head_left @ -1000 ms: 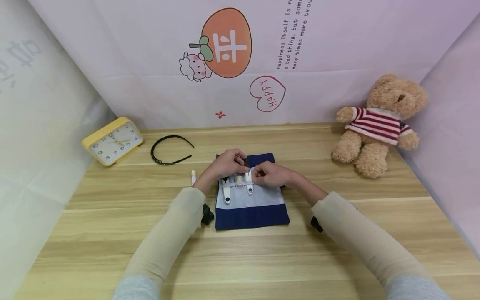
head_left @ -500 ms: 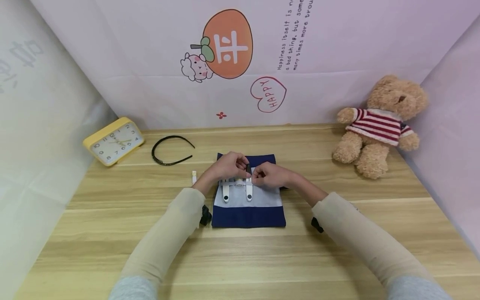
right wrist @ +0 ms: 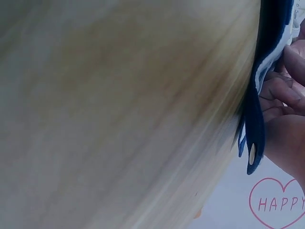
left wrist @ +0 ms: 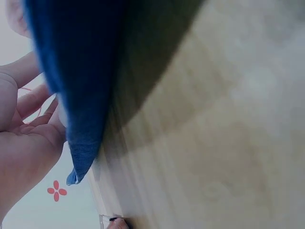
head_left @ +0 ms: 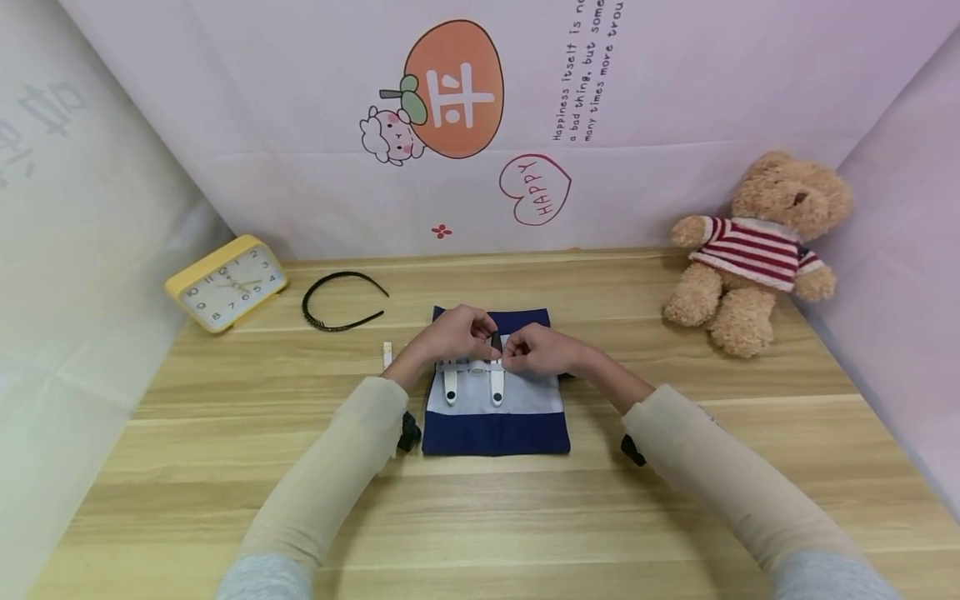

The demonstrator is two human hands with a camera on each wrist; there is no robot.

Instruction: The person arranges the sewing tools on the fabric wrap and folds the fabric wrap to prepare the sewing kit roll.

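Note:
A navy-bordered cloth pouch [head_left: 495, 435] lies unfolded on the table, pale grey inside. Across its inner face runs a light elastic band, with a small round spool-like item [head_left: 477, 366] at its middle. One slim white tool [head_left: 451, 388] sits under the band on the left. A second white tool with a dark end [head_left: 497, 390] passes under the band on the right. My left hand [head_left: 461, 332] pinches this second tool by its dark end. Right beside it, my right hand [head_left: 543, 350] has curled fingers at the band; the fingertips' grip is partly hidden.
To the left lie a small white strip [head_left: 387, 354] and a black headband [head_left: 307, 302]. Behind them stands a yellow alarm clock [head_left: 228, 283]. A teddy bear [head_left: 757, 250] in a striped top sits at the back right against the wall.
The right-hand white tool has slid towards me under the band, its white end now level with the left one. My left hand came slightly nearer, and the pouch shifted a little left.

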